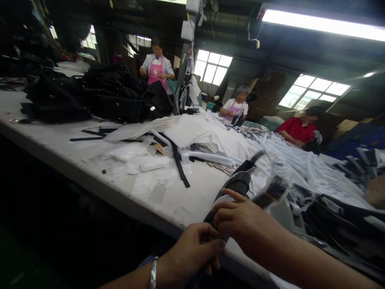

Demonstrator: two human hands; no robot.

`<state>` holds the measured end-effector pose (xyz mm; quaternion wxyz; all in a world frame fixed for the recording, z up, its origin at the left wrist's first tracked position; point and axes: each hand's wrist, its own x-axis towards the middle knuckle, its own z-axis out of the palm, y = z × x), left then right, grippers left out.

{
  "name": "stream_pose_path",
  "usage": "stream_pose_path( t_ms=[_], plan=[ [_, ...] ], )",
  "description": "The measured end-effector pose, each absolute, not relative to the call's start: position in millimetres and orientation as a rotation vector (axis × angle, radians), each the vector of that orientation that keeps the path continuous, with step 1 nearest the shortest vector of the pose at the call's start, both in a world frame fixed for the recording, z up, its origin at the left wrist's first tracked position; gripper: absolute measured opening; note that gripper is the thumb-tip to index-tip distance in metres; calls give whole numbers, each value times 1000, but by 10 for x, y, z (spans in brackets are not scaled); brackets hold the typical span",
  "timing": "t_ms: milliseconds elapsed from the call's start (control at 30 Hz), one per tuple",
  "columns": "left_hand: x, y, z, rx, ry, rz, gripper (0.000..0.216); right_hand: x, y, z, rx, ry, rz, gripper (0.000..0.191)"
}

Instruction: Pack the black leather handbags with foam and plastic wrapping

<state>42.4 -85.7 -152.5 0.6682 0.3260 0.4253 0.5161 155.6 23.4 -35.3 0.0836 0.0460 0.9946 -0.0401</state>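
Note:
My left hand [192,251], with a silver bangle on its wrist, is closed round the near end of a black padded strap [237,182] at the table's front edge. My right hand [240,218] lies over the same strap just beyond the left hand, fingers curled on it. The strap runs up and away from both hands, with a white wrapping [272,176] looped around its far part. Its near end is hidden under my fingers.
A long white table [168,196] carries white paper sheets [198,134], rolled white tubes, loose black straps [180,166] and a heap of black bags [99,94] at the far left. Three other people work at the far side. Dark floor lies left of the table edge.

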Motion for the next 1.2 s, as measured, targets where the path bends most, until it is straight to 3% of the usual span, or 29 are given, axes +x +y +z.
stream_pose_path(
  t_ms=[167, 333, 467, 533, 600, 667, 767, 867, 967, 1200],
  plan=[
    [349, -840, -1476, 690, 925, 1158, 31, 1919, 209, -545, -102, 3161, 141, 13],
    [414, -848, -1531, 727, 890, 1175, 36, 2193, 69, -570, -160, 3358, 435, 26],
    [459, -822, -1669, 786, 950, 1209, 41, 2495, 12, -568, -90, 3503, 196, 14],
    [456, -803, -1718, 835, 1043, 1224, 41, 2647, 46, -596, 322, 3617, 4, 14],
    [450, -788, -1741, 922, 1131, 1222, 38, 2713, 127, -580, 1071, 3618, -348, 18],
    [455, -774, -1752, 1033, 1219, 1202, 34, 2647, 235, -462, 1709, 3323, -1059, 32],
    [477, -746, -1774, 1202, 1374, 1152, 30, 2363, 394, -91, 1649, 2653, -2331, 50],
    [475, -710, -1783, 1357, 1488, 1088, 28, 2079, 534, 314, 1490, 2187, -2748, 44],
    [412, -676, -1732, 1452, 1427, 1080, 33, 1956, 704, 545, 1504, 2103, -2718, 37],
    [-31, -468, -1520, 1324, 1441, 1471, 44, 2051, 1098, 931, 1467, 2727, -2154, 24]
  ],
)
